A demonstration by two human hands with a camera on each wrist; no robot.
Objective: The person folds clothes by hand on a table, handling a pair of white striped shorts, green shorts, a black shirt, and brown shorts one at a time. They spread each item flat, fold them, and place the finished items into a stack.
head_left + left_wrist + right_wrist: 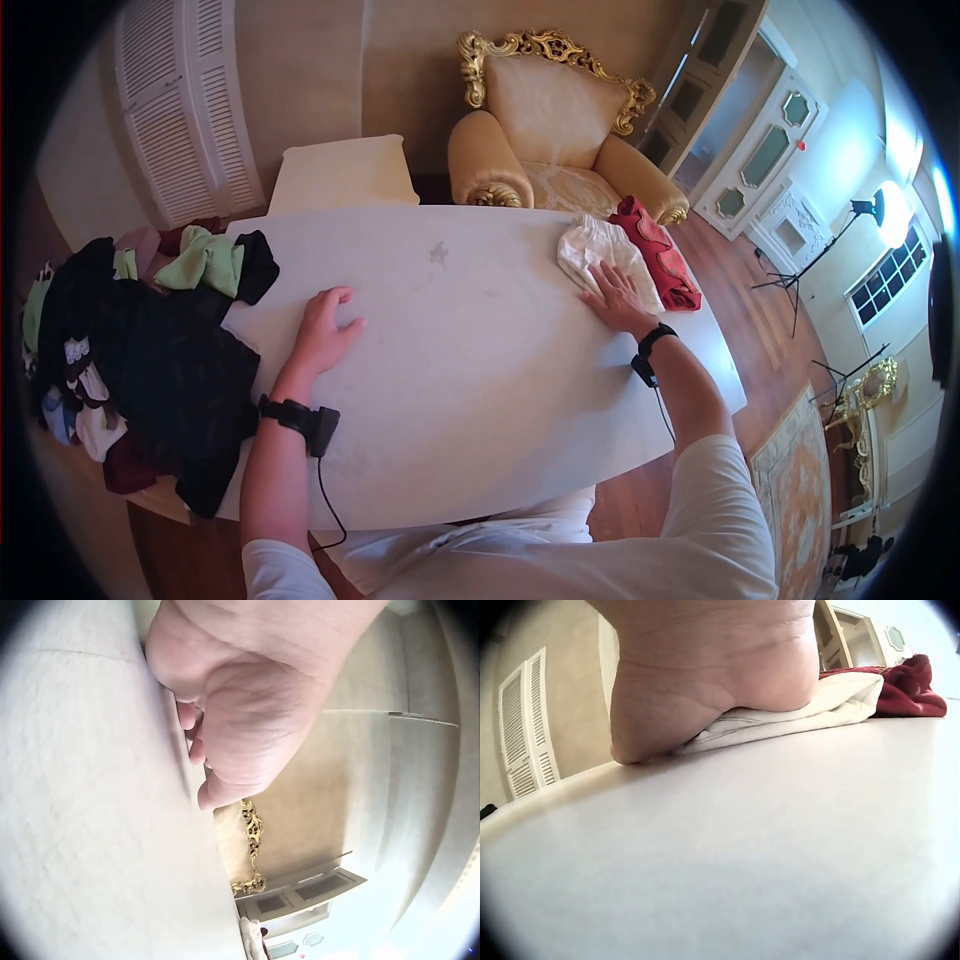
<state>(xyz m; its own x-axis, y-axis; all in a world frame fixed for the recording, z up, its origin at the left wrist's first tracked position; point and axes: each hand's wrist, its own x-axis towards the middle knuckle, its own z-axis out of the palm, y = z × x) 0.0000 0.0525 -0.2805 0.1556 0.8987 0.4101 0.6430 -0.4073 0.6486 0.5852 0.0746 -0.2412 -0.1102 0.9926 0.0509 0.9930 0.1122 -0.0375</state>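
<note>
My right hand (620,300) rests with spread, straight fingers on a folded white garment (580,248) at the right side of the white table (450,390). Against that garment's far right side lies a folded red garment (662,262). In the right wrist view the palm (712,675) covers part of the white cloth (810,709), with the red one (911,694) behind it. My left hand (325,332) is at the table's left part, thumb apart and fingers loosely bent, holding nothing. Its palm side (247,712) shows low beside the tabletop in the left wrist view.
A heap of clothes covers the table's left end, with a large black garment (170,350) and a light green one (205,262). Beyond the far edge stand a small cream table (345,178) and a gilded armchair (550,110). A lamp stand (797,290) is off to the right.
</note>
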